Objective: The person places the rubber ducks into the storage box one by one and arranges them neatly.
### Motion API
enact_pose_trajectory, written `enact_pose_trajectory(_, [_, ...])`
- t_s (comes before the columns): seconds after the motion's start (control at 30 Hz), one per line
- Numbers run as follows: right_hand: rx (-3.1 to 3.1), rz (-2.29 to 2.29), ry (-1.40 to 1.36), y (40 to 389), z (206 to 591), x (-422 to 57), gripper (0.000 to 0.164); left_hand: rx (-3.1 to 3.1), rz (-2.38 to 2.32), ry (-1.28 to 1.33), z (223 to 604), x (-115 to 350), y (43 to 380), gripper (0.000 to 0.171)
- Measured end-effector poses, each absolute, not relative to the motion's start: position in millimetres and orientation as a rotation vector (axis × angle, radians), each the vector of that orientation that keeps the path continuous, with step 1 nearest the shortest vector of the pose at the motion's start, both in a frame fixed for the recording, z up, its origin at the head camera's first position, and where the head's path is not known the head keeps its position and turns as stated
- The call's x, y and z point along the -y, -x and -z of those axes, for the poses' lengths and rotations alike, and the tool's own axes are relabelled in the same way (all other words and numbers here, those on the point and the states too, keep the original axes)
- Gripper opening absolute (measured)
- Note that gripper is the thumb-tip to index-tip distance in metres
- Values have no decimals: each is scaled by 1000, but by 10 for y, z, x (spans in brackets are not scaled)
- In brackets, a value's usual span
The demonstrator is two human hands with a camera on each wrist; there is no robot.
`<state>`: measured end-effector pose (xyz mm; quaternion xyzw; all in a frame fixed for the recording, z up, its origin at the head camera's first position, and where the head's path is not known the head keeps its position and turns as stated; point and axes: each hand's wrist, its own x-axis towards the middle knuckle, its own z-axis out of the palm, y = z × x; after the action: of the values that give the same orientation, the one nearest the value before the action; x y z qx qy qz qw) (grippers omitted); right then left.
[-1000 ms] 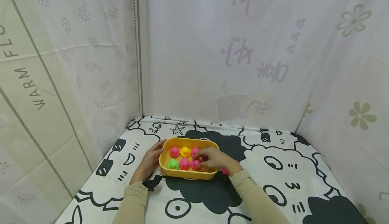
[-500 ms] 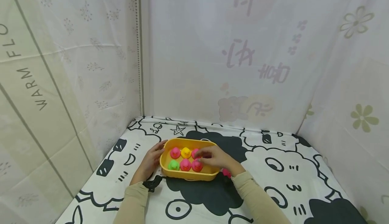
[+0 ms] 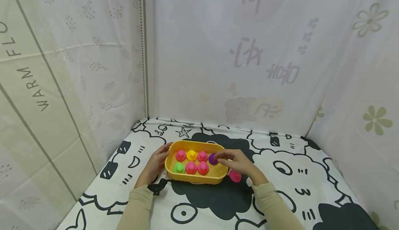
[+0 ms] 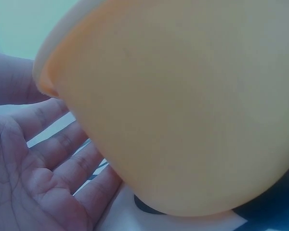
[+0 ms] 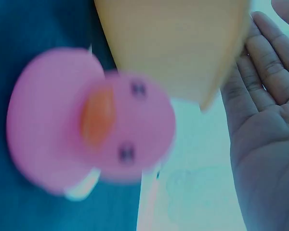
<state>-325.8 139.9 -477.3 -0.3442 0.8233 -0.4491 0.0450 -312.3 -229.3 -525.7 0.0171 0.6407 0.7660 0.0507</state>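
Note:
A yellow tub [image 3: 194, 179] holds small rubber ducks in two rows. At its left end, my left hand [image 3: 157, 163] rests extended fingers [image 4: 62, 144] against the outer wall near the rim. My right hand [image 3: 239, 161] reaches over the right end, with nothing visible in its grasp. Its fingertips overlap the edge of a purple duck [image 3: 213, 159] in the back row. Beside that are a pink duck [image 3: 202, 156], a yellow duck [image 3: 191, 155] and another pink one. A green duck [image 3: 179, 168] and two pink ducks sit in front.
Outside the tub, a pink duck [image 3: 235, 176] lies on the black-and-white patterned cloth [image 3: 184, 213], under my right wrist; it looms large in the right wrist view. Pale printed curtains [image 3: 193, 56] stand behind and on both sides.
My right hand has drawn back to the right, uncovering the pink ducks, the purple duck and the loose pink duck outside. My left hand stays at the tub's left end.

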Motion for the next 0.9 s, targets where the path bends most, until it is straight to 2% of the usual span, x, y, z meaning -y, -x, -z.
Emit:
enact_pose_trajectory(0.27, [-2520,1487,982,3250,4841,-1738,23,-1974,-2326,-29,5250,2304,3125,49])
enact_pose_trajectory(0.5, [-2496,1531,896,3165,5045,-2004,24,-1981,-2304,-25,5273,2299,3096,49])
enact_pose_trajectory(0.9, [-2241,1824,687,3254,5393,-2294,29,-1959,-2320,-61,5241,2299,3107,51])
